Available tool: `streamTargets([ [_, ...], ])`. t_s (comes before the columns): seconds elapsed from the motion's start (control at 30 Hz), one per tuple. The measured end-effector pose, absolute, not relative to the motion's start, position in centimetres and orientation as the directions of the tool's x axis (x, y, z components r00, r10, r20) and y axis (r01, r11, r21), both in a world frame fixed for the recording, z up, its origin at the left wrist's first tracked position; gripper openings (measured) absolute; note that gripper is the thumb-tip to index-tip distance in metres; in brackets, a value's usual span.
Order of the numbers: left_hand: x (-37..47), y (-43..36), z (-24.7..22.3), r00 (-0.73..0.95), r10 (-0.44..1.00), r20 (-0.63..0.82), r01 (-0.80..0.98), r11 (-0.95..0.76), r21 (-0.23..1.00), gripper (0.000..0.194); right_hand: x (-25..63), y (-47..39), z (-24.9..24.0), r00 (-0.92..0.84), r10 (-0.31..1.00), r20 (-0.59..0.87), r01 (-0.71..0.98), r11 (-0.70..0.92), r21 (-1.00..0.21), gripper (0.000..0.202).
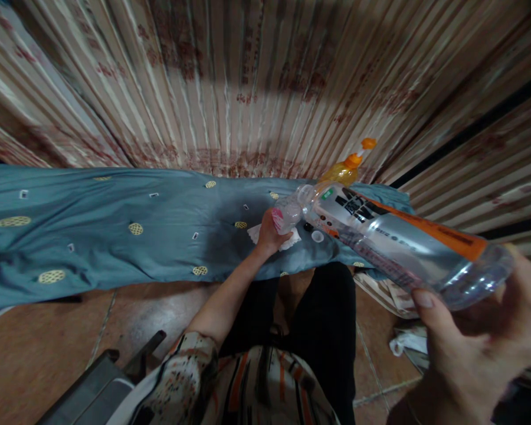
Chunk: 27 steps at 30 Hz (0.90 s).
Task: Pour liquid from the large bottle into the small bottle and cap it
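Right hand (482, 339), nearest the camera: closed about the base of a large silver-and-orange-labelled plastic bottle (413, 245).
Position of bottle: tilted, long axis running leftward and away from the right hand, neck towards the left hand (271, 237).
Left hand: grasping a smaller clear plastic bottle (291, 208) above teal pineapple-print cloth (168, 230); this hand is nearer the two necks, which meet or nearly meet, contact not certain.
Adjacent: white paper sheet (294, 239); small round cap (317, 236); behind, orange-topped pump bottle (341, 172).
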<state>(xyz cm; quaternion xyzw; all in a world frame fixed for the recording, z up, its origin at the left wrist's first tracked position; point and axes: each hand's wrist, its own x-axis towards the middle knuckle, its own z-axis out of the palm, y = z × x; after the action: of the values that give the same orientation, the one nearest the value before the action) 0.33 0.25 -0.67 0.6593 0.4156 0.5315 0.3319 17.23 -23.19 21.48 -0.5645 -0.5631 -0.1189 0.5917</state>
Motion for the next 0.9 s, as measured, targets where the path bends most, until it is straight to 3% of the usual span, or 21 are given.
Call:
streamTargets([
  [0.9, 0.27, 0.36, -0.88, 0.080, 0.912, 0.403, 0.180, -0.411, 0.894, 0.088, 17.14, -23.06, 21.52, 0.351, 0.503, 0.790, 0.760, 0.340, -0.554, 0.097],
])
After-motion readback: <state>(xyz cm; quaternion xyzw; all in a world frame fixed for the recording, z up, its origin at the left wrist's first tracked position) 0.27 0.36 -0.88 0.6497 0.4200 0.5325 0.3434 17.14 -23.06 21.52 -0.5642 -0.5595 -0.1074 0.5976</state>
